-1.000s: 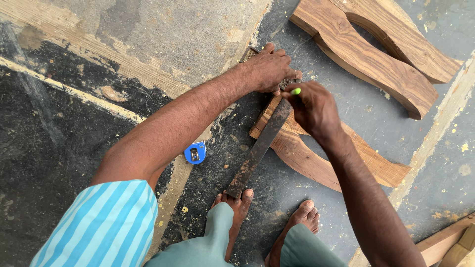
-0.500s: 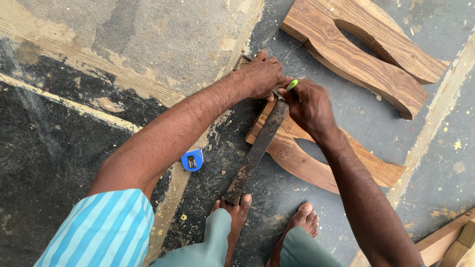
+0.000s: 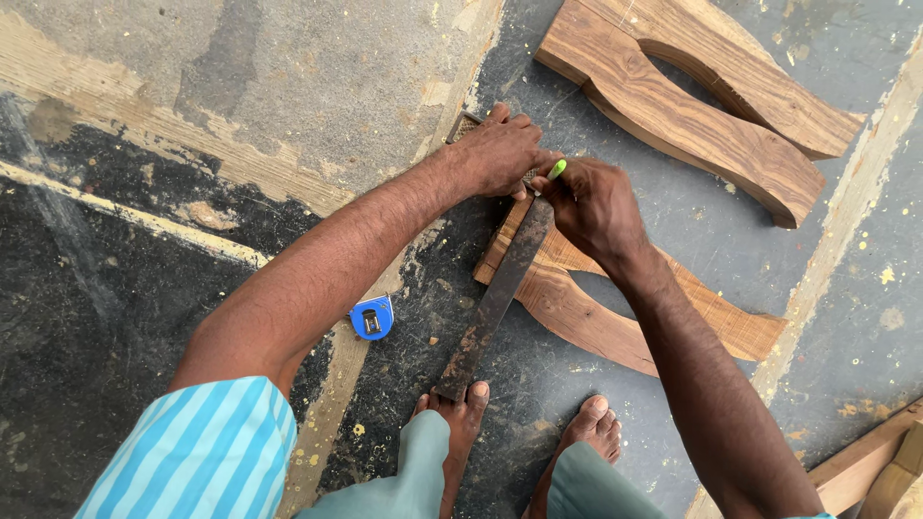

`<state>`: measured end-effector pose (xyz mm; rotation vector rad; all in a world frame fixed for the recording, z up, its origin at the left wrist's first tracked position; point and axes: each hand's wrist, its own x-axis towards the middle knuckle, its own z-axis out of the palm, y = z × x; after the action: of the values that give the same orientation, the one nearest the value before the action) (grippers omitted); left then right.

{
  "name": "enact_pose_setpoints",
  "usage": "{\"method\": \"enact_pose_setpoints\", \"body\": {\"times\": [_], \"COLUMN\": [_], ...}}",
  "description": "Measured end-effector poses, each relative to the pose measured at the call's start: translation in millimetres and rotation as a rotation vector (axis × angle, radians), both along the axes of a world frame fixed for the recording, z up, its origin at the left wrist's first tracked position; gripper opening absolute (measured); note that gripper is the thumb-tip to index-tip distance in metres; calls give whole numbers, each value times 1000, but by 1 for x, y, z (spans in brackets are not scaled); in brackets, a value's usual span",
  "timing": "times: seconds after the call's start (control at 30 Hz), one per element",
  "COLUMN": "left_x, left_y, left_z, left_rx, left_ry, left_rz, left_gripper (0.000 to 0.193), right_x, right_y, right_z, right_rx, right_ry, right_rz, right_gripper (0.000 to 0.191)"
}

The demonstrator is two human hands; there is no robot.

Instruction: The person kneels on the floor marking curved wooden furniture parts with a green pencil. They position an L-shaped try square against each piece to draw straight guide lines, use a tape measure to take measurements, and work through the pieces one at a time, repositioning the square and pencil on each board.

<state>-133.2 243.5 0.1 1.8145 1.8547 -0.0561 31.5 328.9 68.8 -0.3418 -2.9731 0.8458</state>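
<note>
Head view: we press our left hand (image 3: 500,154) flat on the stock of a rusty metal square (image 3: 495,298), whose blade lies across a curved wooden piece (image 3: 615,312) on the floor. Our right hand (image 3: 591,207) pinches a green pencil (image 3: 556,170) at the blade's edge. A blue tape measure (image 3: 371,317) lies nearby, with open floor (image 3: 144,317) to the left.

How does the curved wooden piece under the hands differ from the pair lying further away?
The near curved piece lies single, with a metal square across it and both hands at its end; the far pair lies untouched, side by side. The near piece is partly hidden by an arm; the pair shows fully. All share brown grain and wavy outlines.
</note>
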Motion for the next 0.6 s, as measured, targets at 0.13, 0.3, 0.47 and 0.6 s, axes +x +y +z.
{"method": "enact_pose_setpoints", "body": {"times": [0.13,0.3,0.47,0.6], "left_x": [0,-42,-118,-142], "left_y": [1,-16,-111,-220], "left_z": [-6,3,23,20], "left_rx": [30,98,-143,-309], "left_ry": [-56,-231,-196,-210], "left_rz": [19,25,277,539], "left_gripper": [77,60,58,76], "right_x": [29,114,216,274], "right_y": [-6,5,0,-23], "right_z": [14,45,42,20], "right_rx": [-186,-448,-696,-575], "right_ry": [102,128,139,-55], "right_rz": [-151,-611,-876,-982], "right_gripper": [19,23,24,26]}}
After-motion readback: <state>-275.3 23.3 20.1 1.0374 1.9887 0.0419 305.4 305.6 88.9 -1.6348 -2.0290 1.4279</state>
